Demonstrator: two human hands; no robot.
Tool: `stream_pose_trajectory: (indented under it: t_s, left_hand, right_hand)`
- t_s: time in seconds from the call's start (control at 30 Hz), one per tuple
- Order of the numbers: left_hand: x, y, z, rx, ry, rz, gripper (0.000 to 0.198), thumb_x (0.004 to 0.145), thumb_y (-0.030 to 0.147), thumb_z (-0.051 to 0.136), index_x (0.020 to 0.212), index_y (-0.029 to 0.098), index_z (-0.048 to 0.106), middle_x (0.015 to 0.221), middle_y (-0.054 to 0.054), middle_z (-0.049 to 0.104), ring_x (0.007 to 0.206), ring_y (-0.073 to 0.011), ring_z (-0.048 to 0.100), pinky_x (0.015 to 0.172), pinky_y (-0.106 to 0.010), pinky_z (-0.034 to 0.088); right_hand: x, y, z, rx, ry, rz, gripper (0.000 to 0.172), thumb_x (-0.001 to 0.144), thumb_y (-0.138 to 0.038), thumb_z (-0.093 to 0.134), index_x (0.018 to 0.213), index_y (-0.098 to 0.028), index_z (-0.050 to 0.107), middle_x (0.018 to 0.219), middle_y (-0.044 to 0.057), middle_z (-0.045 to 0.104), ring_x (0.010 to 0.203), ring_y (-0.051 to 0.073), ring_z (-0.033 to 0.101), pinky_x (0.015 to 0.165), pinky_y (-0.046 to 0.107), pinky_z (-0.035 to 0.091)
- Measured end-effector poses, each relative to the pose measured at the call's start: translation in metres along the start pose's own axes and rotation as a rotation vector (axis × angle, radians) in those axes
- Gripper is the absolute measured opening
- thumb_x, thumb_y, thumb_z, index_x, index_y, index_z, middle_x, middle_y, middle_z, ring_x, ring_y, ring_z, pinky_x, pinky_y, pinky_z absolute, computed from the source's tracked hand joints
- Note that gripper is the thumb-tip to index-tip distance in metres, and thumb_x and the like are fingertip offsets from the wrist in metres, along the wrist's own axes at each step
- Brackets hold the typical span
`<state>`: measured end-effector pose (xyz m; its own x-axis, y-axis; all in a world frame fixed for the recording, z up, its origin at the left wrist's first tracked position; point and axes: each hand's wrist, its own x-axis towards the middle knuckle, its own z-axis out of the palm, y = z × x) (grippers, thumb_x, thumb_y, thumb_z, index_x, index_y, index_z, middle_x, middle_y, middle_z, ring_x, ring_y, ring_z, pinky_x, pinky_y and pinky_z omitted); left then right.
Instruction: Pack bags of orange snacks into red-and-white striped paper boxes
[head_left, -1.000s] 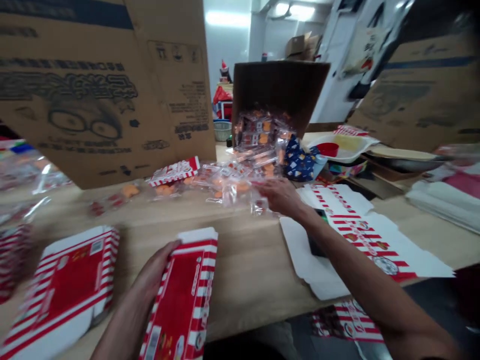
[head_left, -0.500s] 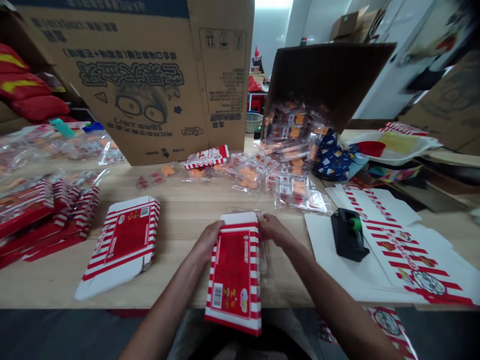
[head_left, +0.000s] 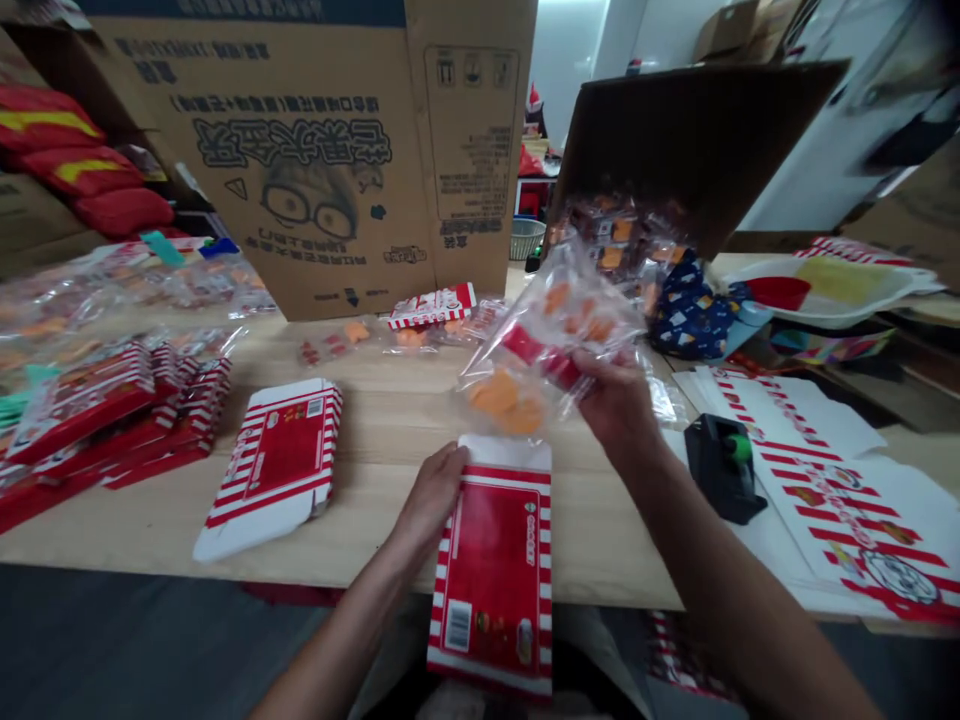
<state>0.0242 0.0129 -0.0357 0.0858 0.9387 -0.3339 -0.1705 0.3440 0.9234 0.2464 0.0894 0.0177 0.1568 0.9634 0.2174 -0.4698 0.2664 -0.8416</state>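
My left hand (head_left: 431, 492) grips the upper left edge of a red-and-white striped box (head_left: 495, 570), which overhangs the table's front edge with its white end toward the table. Above that end, my right hand (head_left: 616, 395) holds up a clear plastic packet (head_left: 551, 345) with orange and red pieces inside. The fingers of the right hand are closed on the packet's right side. To the left of my left hand lies another striped box (head_left: 285, 450), with a white flap sticking out toward me.
Stacked striped boxes (head_left: 112, 410) are at the left. A large carton (head_left: 322, 160) stands behind, beside an open carton (head_left: 697, 150) spilling packets. At right, a black tape dispenser (head_left: 724, 470) sits by flat printed box sheets (head_left: 847, 490) and a white tray (head_left: 847, 290).
My right hand has left the box's side and risen forward, now with a clear packet in it. My left hand still holds the box. The view has shifted slightly left.
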Motion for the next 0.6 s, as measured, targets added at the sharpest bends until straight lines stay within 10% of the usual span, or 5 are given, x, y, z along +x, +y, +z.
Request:
stream_pose_trajectory:
  t_s: [0.2,0.47,0.6]
  left_hand:
    - [-0.012,-0.008,-0.006,-0.022,-0.003,0.041,0.038,0.081,0.05,0.065,0.097,0.016,0.068,0.1,-0.009,0.077,0.092,-0.026,0.07,0.084,-0.032,0.055]
    - [-0.016,-0.009,0.003,0.133,0.173,0.098,0.047,0.079,0.051,0.065,0.116,0.021,0.062,0.122,-0.007,0.072,0.117,-0.0301,0.065,0.102,-0.039,0.051]
    - [0.007,-0.027,-0.015,0.196,0.24,0.077,0.044,0.071,0.057,0.069,0.104,0.028,0.068,0.12,-0.003,0.075,0.134,-0.036,0.055,0.109,-0.045,0.051]
  right_hand:
    - [-0.017,0.023,-0.004,-0.064,-0.114,0.153,0.039,0.068,-0.026,0.086,0.1,-0.025,0.063,0.089,-0.002,0.076,0.076,0.017,0.073,0.072,0.034,0.062]
    - [0.0,-0.022,-0.006,-0.352,-0.471,0.496,0.05,0.072,-0.046,0.085,0.111,-0.018,0.069,0.085,0.001,0.073,0.066,0.014,0.068,0.056,0.023,0.057]
    - [0.008,-0.024,0.01,-0.311,-0.503,0.355,0.055,0.075,-0.058,0.08,0.108,-0.016,0.068,0.078,-0.001,0.068,0.061,0.011,0.063,0.055,0.022,0.054]
